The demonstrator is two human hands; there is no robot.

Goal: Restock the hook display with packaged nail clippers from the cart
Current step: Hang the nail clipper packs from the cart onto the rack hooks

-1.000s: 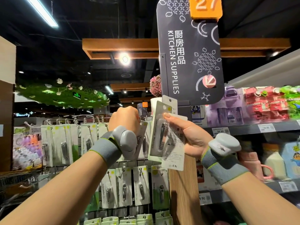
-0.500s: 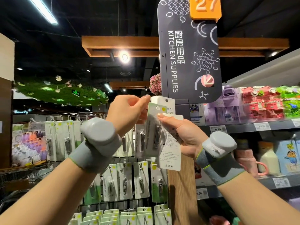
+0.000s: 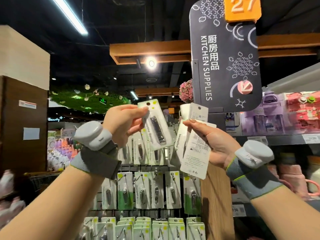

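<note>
Left hand (image 3: 121, 123) pinches one clipper pack (image 3: 155, 125) below its hang hole; right hand (image 3: 213, 144) grips spare packs (image 3: 194, 146). Advice: level hole with hook tip above fingertips, then slide on.

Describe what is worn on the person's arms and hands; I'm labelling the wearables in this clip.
Both forearms are bare, and the left hand and right hand wear no gloves. Each wrist carries a grey fabric wristband with a thin yellow-green edge, left wristband and right wristband, topped by a rounded pale grey device, left device and right device.
</note>
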